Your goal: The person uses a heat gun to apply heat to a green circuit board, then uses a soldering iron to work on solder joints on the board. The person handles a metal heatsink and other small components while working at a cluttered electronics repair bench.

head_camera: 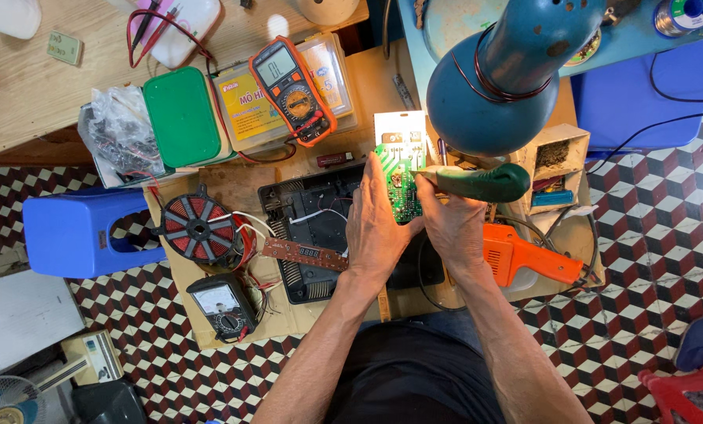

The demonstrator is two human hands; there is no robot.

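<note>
While we look down from above, the low wooden work board (233,188) fills the middle of the view, resting on a checkered tile floor (650,235). At 1 o'clock a blue desk lamp (508,78) hangs over the bench, its shade just above our hands. At 9 o'clock stands a blue plastic stool (69,232). On the board's centre lies a black appliance housing (312,228), open side up, with a narrow brown display board (304,254) lying across its left edge. At 10 o'clock of the housing we see a green-lidded box (182,116); beside it, at 11 o'clock, an orange multimeter (292,90) lies on a clear parts case (245,110). At 9 o'clock sits a red copper coil disc (198,228), and at 7 o'clock a black analogue meter (222,306). At 3 o'clock lies an orange glue gun (524,255).

Our left hand (379,228) grips the green circuit board (398,180), held upright over the housing, fingers wrapped on its left edge. Our right hand (453,224) is closed around the green-handled soldering iron (485,182), whose tip end meets the circuit board's right side; the tip itself is hidden.
</note>
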